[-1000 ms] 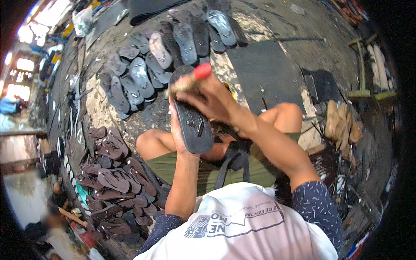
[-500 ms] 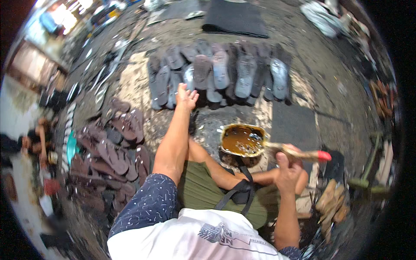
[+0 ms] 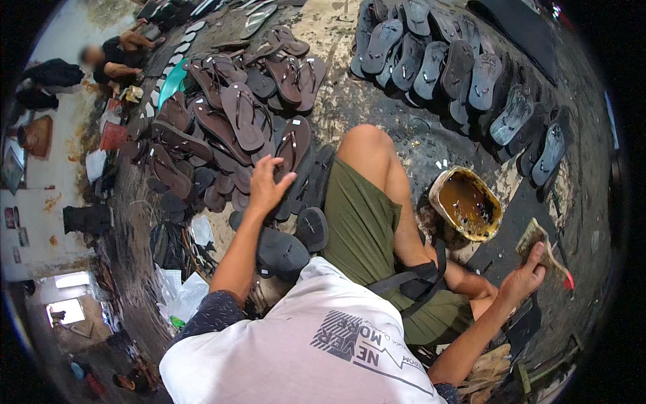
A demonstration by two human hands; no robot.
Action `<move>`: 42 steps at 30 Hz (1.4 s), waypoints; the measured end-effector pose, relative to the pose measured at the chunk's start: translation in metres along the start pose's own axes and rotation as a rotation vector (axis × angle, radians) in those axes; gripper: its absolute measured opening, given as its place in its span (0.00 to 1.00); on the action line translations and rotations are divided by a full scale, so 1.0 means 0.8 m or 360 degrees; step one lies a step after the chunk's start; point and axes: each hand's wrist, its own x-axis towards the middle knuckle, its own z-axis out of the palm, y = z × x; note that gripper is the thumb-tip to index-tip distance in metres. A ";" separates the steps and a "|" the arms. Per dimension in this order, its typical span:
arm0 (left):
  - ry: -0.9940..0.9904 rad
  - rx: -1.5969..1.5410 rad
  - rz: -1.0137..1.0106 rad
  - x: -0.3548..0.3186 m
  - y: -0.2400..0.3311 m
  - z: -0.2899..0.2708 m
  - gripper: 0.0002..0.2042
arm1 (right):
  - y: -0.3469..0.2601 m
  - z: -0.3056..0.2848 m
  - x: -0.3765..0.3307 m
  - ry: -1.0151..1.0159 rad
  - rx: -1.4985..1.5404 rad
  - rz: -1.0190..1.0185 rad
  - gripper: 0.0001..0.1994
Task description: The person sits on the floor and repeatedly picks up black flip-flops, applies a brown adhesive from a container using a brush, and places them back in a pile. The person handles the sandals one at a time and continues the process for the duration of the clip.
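Note:
My left hand [image 3: 269, 187] is open, fingers apart, over the near edge of a heap of brown flip-flops [image 3: 242, 118]. Its fingertips lie at the heel of one brown flip-flop [image 3: 294, 145]; I cannot tell whether they touch it. Dark flip-flops [image 3: 282, 250] lie beside that wrist. On the other side, my right hand [image 3: 521, 277] grips a flat paintbrush [image 3: 536, 239] with a red-tipped handle, its pale bristles pointing away from me. Left of the brush stands a tub [image 3: 442, 205] of brown, sticky-looking liquid, its rim crusted.
Rows of grey-black soles [image 3: 431, 71] stand beyond the tub, to the far right. A dark sheet [image 3: 515, 202] lies beside the tub. Wood pieces [image 3: 490, 374] are by my right elbow, and papers [image 3: 182, 296] by my left. Another person [image 3: 118, 64] sits at the far left.
My view has turned left. My left hand has gone from the rows of soles to the brown flip-flop heap. My right hand has carried the brush away from the tub's rim.

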 end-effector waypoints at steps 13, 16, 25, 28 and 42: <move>0.0289 -0.0880 -0.0165 0.105 0.047 -0.006 0.10 | 0.003 0.040 -0.031 -0.0253 0.0099 -0.0025 0.20; 0.0455 0.0173 0.0325 0.106 0.062 0.022 0.13 | -0.002 0.048 -0.032 -0.0367 0.0112 -0.0010 0.21; 0.0198 -0.0990 -0.0190 0.113 0.098 0.042 0.09 | -0.001 0.040 -0.033 -0.0353 0.0121 0.0000 0.19; 0.0124 -0.1474 -0.0297 0.109 0.052 0.026 0.14 | 0.008 0.049 -0.034 -0.0502 -0.0071 0.0057 0.18; 0.0291 -0.0757 -0.0185 0.195 0.142 0.077 0.34 | 0.007 0.073 -0.037 -0.0525 -0.0242 0.0006 0.21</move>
